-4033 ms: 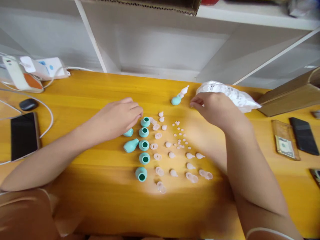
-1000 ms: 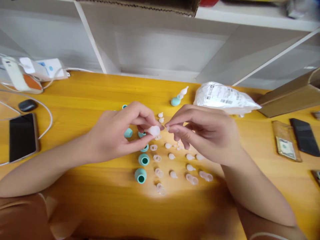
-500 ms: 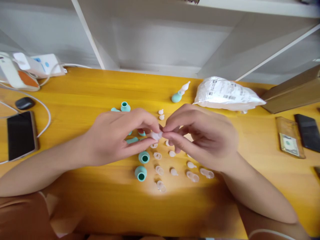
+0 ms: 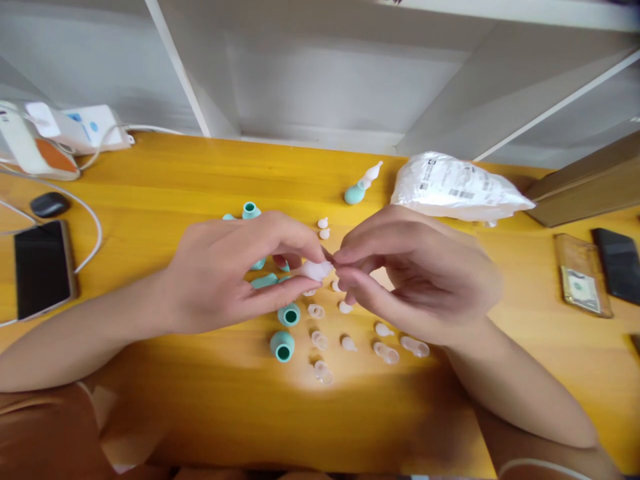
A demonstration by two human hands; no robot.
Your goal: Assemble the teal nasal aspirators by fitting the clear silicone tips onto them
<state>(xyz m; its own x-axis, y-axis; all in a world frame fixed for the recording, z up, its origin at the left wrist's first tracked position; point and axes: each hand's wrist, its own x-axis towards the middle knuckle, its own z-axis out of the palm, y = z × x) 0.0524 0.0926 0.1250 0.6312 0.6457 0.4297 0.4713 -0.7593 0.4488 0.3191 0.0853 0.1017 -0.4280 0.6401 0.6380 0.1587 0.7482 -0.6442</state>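
Observation:
My left hand (image 4: 245,273) pinches a whitish, translucent nozzle tip (image 4: 316,270) between thumb and forefinger, above the table. From the right, the thumb and forefinger of my right hand (image 4: 410,273) close at the narrow end of that tip. Below my hands lie several teal rubber bulbs (image 4: 283,347), clear plastic connectors (image 4: 387,353) and small white nozzle tips (image 4: 349,343). Some of these parts are hidden behind my fingers. Farther back stands a teal bulb with a clear connector and white tip fitted, a nasal aspirator (image 4: 361,185).
A white plastic parcel bag (image 4: 455,187) lies at the back right, beside a cardboard box (image 4: 590,180). To the right are a dark phone (image 4: 617,263) and a clear case (image 4: 583,277). Another phone (image 4: 43,263), a black mouse (image 4: 49,205) and white cables are at left.
My right hand has shifted slightly right, and its fingers have slid toward the narrow end of the nozzle tip. More of the tip now shows between my hands.

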